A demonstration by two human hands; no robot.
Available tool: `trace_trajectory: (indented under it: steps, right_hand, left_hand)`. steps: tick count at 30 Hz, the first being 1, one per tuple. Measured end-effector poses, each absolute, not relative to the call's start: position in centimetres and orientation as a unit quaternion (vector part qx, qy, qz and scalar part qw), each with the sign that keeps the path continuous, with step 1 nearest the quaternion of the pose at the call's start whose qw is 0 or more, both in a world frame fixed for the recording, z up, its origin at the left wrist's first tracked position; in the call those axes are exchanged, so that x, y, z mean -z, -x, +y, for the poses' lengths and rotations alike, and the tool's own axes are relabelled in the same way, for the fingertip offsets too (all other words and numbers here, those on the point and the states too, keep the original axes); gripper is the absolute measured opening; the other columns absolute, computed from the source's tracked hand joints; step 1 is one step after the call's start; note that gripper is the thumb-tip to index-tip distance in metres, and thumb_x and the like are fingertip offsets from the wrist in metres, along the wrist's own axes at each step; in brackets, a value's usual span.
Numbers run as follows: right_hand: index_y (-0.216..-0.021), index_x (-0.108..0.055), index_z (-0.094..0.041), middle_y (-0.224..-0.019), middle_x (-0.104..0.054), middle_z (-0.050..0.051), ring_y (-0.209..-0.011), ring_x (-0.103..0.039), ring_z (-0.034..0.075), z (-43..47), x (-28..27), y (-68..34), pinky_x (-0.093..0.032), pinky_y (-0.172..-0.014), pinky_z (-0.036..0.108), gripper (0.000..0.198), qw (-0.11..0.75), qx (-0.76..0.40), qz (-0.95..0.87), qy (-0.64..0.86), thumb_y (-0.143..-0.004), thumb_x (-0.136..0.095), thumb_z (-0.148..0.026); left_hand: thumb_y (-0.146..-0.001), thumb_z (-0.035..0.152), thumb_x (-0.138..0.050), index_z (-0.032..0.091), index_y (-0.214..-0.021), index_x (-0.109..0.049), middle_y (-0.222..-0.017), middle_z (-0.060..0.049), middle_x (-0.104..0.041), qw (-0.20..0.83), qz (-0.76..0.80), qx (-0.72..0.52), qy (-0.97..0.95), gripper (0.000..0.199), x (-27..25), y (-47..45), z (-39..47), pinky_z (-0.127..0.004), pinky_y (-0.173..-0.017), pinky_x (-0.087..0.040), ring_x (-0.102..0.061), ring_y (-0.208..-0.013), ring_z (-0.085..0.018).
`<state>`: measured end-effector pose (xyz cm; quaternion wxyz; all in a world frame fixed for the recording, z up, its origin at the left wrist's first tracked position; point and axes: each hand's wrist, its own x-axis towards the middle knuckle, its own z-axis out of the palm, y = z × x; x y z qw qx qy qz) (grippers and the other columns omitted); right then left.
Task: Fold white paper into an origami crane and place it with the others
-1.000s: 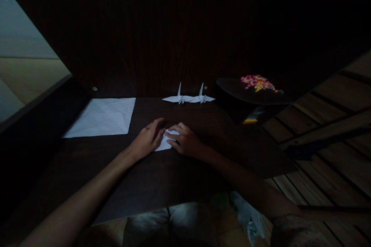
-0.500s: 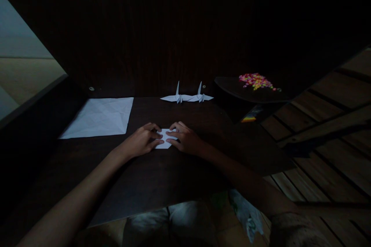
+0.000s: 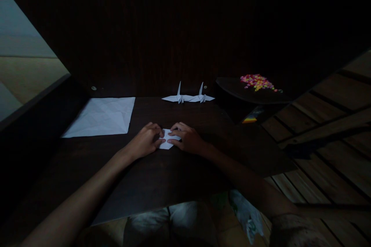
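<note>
A small piece of white folded paper [image 3: 166, 145] lies on the dark table in front of me. My left hand [image 3: 149, 139] has its curled fingers and thumb on the paper's left side. From the right, my right hand [image 3: 187, 137] pinches the other side, its thumb close to the left thumb. The paper's outer edges are hidden under the fingers. Behind the hands stand two white origami cranes [image 3: 191, 98] side by side, with pointed necks up and wings touching.
A larger creased white sheet [image 3: 100, 117] lies at the left of the dark tabletop [image 3: 139, 185]. On a raised corner shelf [image 3: 226, 83] at the right sits a heap of small colourful pieces [image 3: 257, 82]. A plastic bag [image 3: 247, 212] is below the table edge, beside a slatted wooden surface [image 3: 333, 158].
The left fingers have curled in more and the left thumb has shifted on the paper. Both hands stay on the paper; the whole view has shifted slightly.
</note>
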<state>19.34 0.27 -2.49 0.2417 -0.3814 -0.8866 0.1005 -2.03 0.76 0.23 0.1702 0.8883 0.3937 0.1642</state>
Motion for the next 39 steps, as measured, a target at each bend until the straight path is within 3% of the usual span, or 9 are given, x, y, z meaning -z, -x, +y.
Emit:
trace_trajectory:
  steps: [8,15,21,28,36,39]
  right_hand:
    - [-0.107,-0.062,-0.018,-0.104,-0.058,0.008,-0.096,-0.055,0.019,0.04,2.00,-19.08,-0.046,-0.084,0.034,0.027,0.263,-0.143,-0.874,0.384,-0.083,-0.065,-0.030]
    - [-0.099,-0.066,-0.019,-0.099,-0.058,0.006,-0.091,-0.055,0.018,0.22,2.26,-19.24,-0.046,-0.082,0.033,0.022,0.280,-0.152,-0.873,0.371,-0.080,-0.068,-0.030]
    - [-0.090,-0.067,-0.017,-0.094,-0.058,0.006,-0.088,-0.053,0.017,0.01,2.11,-19.11,-0.044,-0.079,0.032,0.014,0.291,-0.140,-0.881,0.345,-0.081,-0.068,-0.028]
    - [-0.089,-0.066,-0.020,-0.110,-0.062,0.007,-0.103,-0.049,0.022,0.16,1.83,-19.46,-0.036,-0.085,0.038,0.015,0.279,-0.099,-0.892,0.343,-0.081,-0.067,-0.033]
    - [-0.091,-0.060,-0.017,-0.092,-0.063,0.006,-0.088,-0.052,0.020,0.22,1.73,-19.21,-0.036,-0.079,0.034,0.008,0.249,-0.093,-0.905,0.331,-0.088,-0.057,-0.025]
    - [-0.095,-0.059,-0.016,-0.090,-0.063,0.006,-0.086,-0.052,0.019,0.32,1.76,-19.25,-0.039,-0.077,0.032,0.009,0.250,-0.088,-0.910,0.318,-0.089,-0.055,-0.022]
  left_hand:
    - [-0.082,0.023,-0.057,0.019,-0.088,-0.058,-0.092,-0.005,-0.062,0.187,0.438,-0.188,-0.859,0.007,-0.05,1.41,0.43,-0.040,-0.083,-0.042,-0.055,-0.091,-0.023]
    - [-0.080,0.019,-0.056,0.020,-0.084,-0.065,-0.095,-0.005,-0.062,0.204,0.412,-0.199,-0.865,0.009,0.00,1.55,0.53,-0.039,-0.088,-0.041,-0.056,-0.093,-0.022]
    - [-0.076,0.017,-0.061,0.020,-0.084,-0.066,-0.088,-0.003,-0.062,0.232,0.400,-0.237,-0.854,0.010,-0.02,1.65,0.65,-0.030,-0.075,-0.045,-0.058,-0.082,-0.018]
    - [-0.074,0.016,-0.062,0.018,-0.081,-0.065,-0.084,-0.002,-0.062,0.257,0.390,-0.261,-0.845,0.007,-0.31,1.51,0.51,-0.027,-0.070,-0.046,-0.059,-0.075,-0.015]
    - [-0.075,0.016,-0.059,0.018,-0.091,-0.055,-0.073,0.003,-0.058,0.307,0.408,-0.265,-0.818,0.017,-0.33,1.17,0.05,-0.023,-0.058,-0.044,-0.055,-0.063,-0.012]
    - [-0.076,0.014,-0.057,0.019,-0.091,-0.056,-0.074,0.002,-0.057,0.276,0.396,-0.243,-0.841,0.016,-0.44,1.13,-0.12,-0.024,-0.061,-0.043,-0.056,-0.065,-0.012]
